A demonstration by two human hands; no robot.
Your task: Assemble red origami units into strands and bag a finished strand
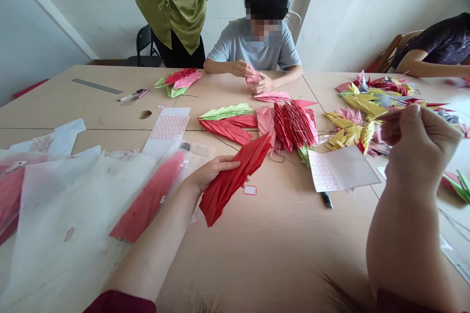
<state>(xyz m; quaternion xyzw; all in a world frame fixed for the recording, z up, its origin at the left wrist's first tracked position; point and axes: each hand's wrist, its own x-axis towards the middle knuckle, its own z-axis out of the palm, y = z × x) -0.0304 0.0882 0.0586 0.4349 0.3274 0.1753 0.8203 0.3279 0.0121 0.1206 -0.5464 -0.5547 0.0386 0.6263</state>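
left hand (209, 172) grips red folded paper (232, 179) | right hand (418, 144) raised, fisted

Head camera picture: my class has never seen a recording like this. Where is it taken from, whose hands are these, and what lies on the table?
No machine here: the one picture comes from a camera worn on a person's head, looking down at their own bare hands. The left hand grips a stack of red folded paper pieces over the pale wooden table. The right hand is raised, its fingers curled shut; what they pinch is too thin to tell. On the table lie heaps of red, pink and green folded paper, a yellow folded-paper heap, a white sheet of red-edged labels, a black pen and cloudy plastic bags. Opposite, another person in a grey shirt folds a pink piece.
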